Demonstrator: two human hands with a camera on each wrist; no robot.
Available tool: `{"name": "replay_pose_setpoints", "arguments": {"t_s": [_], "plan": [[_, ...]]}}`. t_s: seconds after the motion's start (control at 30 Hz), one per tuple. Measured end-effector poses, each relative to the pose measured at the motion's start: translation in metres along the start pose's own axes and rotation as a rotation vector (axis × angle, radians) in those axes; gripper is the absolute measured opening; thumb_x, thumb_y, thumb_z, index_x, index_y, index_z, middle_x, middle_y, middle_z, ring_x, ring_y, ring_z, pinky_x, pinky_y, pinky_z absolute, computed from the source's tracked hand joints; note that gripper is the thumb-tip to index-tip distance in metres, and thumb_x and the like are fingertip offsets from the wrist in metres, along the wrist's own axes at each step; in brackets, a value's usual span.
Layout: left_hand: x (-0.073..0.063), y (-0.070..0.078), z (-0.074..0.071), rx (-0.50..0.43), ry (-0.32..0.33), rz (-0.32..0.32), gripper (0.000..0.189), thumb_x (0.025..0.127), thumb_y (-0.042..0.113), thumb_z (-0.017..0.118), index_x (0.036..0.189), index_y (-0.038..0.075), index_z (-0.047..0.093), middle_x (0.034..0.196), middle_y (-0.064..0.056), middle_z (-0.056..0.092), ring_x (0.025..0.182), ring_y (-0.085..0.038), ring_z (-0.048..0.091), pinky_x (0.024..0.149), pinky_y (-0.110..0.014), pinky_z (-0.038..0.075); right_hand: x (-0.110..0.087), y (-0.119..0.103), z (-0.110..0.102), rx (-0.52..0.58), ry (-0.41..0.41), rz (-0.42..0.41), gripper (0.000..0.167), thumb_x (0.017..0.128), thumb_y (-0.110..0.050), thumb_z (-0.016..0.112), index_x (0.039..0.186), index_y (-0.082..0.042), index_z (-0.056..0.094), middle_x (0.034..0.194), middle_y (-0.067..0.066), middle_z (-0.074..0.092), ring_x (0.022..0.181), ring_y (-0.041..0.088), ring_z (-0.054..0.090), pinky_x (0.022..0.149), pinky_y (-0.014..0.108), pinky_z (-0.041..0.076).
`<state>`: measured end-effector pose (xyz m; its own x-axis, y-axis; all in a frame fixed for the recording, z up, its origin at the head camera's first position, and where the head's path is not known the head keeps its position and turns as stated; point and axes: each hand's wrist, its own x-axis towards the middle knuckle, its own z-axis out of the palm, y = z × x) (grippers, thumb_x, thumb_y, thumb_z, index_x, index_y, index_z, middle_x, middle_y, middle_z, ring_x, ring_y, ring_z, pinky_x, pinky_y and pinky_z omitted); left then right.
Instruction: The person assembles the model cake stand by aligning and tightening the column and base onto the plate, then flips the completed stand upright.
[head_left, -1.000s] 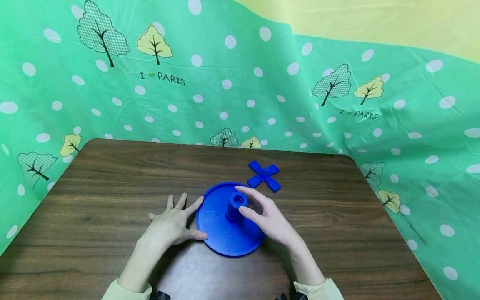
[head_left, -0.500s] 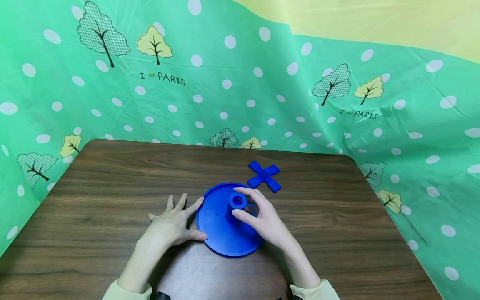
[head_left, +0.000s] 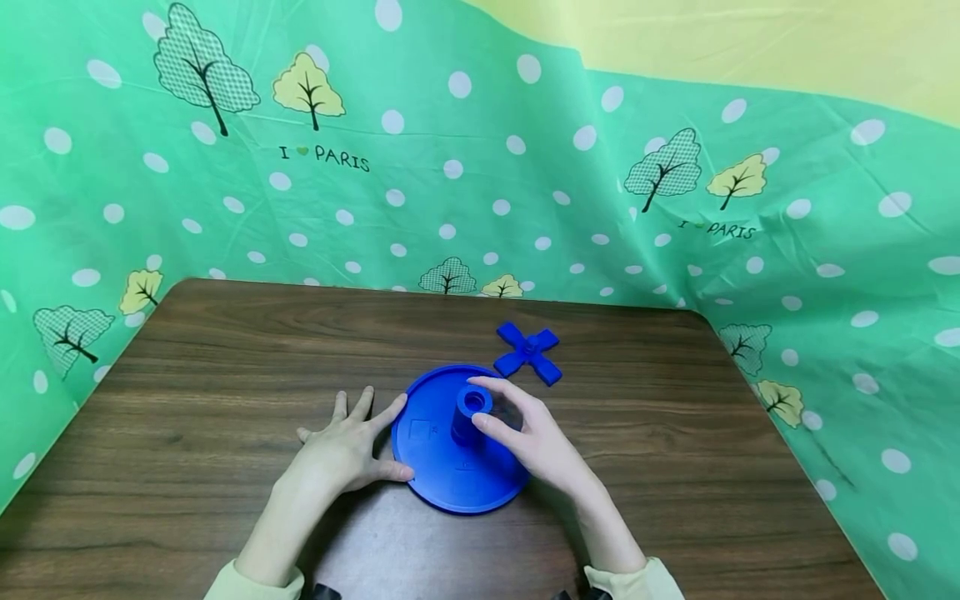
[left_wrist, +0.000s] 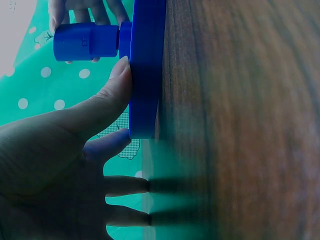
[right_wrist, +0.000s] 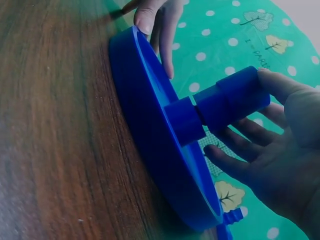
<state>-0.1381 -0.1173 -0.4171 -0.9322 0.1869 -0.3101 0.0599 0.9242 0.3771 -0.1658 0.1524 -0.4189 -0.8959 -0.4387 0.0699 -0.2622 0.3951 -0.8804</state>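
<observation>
A round blue base [head_left: 431, 475] with a raised rim lies on the table. From its middle rises a short collar [right_wrist: 185, 120], and a hollow blue cylinder [head_left: 467, 423] stands upright on it, a narrow seam between them in the right wrist view. My right hand [head_left: 536, 437] holds the cylinder near its top, thumb on the near side, fingers around the far side. With fingers spread and fairly straight, my left hand [head_left: 337, 454] rests at the base's left rim; thumb and index finger touch it, and the other fingertips rest on the table.
A blue four-bladed cross piece [head_left: 528, 352] with a small central stub lies just behind the base, to the right. The wood-grain table [head_left: 225, 367] ends at a green dotted cloth [head_left: 480, 183] hung behind and along both sides.
Around the cylinder, the right thumb moved left along the near side, then back right. The left hand, base and cross piece have stayed in place.
</observation>
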Motion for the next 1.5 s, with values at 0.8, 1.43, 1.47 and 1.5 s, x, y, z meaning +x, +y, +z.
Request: {"name": "replay_pose_setpoints", "arguments": {"t_s": [0.8, 1.43, 1.47, 1.5], "plan": [[0.001, -0.001, 0.002, -0.019, -0.005, -0.003, 0.106, 0.075, 0.069, 0.079, 0.162, 0.032, 0.031, 0.170, -0.024, 0.023, 0.154, -0.060, 0.013, 0.093, -0.096, 0.020, 0.000, -0.002, 0.001, 0.043, -0.013, -0.005, 0.054, 0.100, -0.028, 0.068, 0.150, -0.022, 0.051, 0.157, 0.004, 0.051, 0.144, 0.027, 0.052, 0.113, 0.053, 0.049], [0.000, 0.000, 0.001, -0.022, -0.007, 0.000, 0.106, 0.075, 0.068, 0.079, 0.162, 0.031, 0.031, 0.169, -0.025, 0.023, 0.153, -0.061, 0.013, 0.093, -0.096, 0.021, 0.000, 0.000, 0.004, 0.013, 0.045, 0.007, 0.048, 0.095, -0.028, 0.075, 0.139, -0.023, 0.056, 0.132, 0.000, 0.065, 0.122, 0.019, 0.062, 0.104, 0.043, 0.056], [0.000, 0.000, 0.000, -0.021, -0.007, 0.000, 0.106, 0.075, 0.068, 0.079, 0.162, 0.031, 0.031, 0.169, -0.025, 0.023, 0.153, -0.061, 0.013, 0.093, -0.096, 0.021, 0.000, 0.001, 0.004, 0.012, 0.051, 0.010, 0.049, 0.095, -0.028, 0.076, 0.139, -0.023, 0.056, 0.133, 0.000, 0.064, 0.124, 0.019, 0.062, 0.104, 0.044, 0.056], [0.000, 0.000, 0.000, -0.021, -0.006, 0.001, 0.106, 0.075, 0.068, 0.079, 0.162, 0.031, 0.031, 0.169, -0.025, 0.023, 0.153, -0.061, 0.013, 0.093, -0.096, 0.021, 0.000, 0.001, 0.005, 0.011, 0.051, 0.018, 0.049, 0.094, -0.029, 0.076, 0.139, -0.025, 0.056, 0.135, -0.001, 0.063, 0.126, 0.019, 0.061, 0.106, 0.046, 0.055]]}}
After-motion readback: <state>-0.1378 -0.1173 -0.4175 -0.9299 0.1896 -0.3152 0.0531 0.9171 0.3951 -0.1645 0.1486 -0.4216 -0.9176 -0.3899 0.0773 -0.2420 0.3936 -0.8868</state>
